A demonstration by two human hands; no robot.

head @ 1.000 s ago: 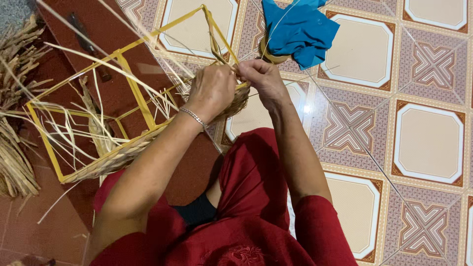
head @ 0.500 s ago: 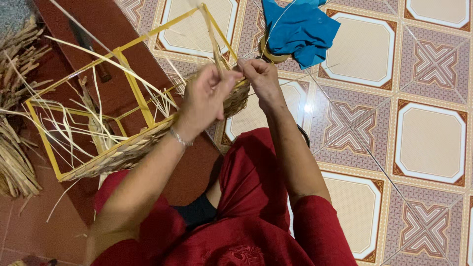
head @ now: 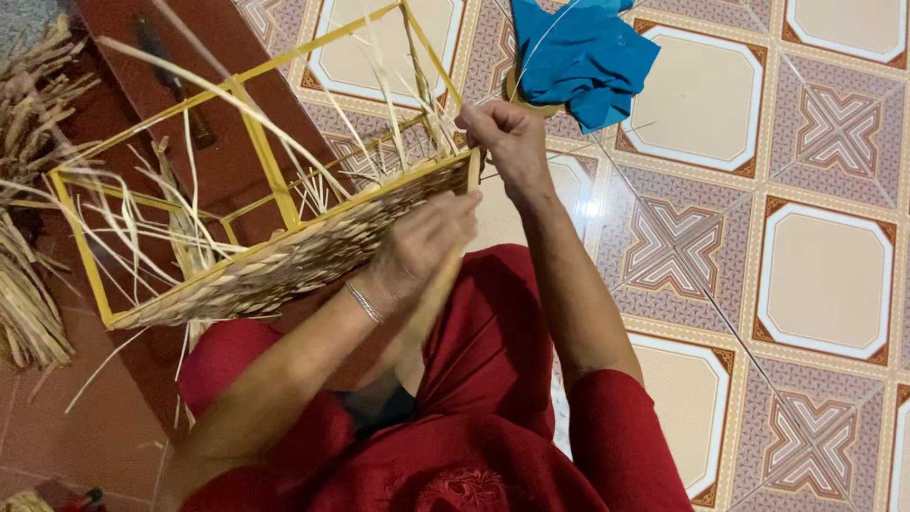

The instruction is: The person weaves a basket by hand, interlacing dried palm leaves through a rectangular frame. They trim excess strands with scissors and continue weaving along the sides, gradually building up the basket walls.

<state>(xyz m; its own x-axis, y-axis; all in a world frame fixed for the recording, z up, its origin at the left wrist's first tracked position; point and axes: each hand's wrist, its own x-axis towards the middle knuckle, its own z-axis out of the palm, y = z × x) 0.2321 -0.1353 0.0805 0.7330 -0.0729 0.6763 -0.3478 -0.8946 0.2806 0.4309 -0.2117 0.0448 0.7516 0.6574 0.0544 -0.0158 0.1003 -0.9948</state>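
Observation:
A yellow box-shaped wire frame (head: 256, 142) rests on my lap, tilted, with one side partly woven in pale straw (head: 284, 265). Loose straw strands (head: 190, 190) stick out of the weave. My left hand (head: 422, 248) grips a straw strand at the near right end of the woven side, pulling it down toward me. My right hand (head: 507, 142) pinches the frame's right corner and the strands there. A silver bracelet (head: 362, 301) circles my left wrist. I wear red clothes.
A heap of dry straw (head: 33, 218) lies at the left. A blue cloth (head: 583, 52) sits on the patterned floor tiles (head: 815, 246) just beyond the frame. A dark red low bench (head: 218, 161) with a dark tool (head: 175, 81) on it lies under the frame.
My left hand has dropped from the frame's corner toward me, drawing a strand down. The right hand stays at the corner. The view has come closer to the frame.

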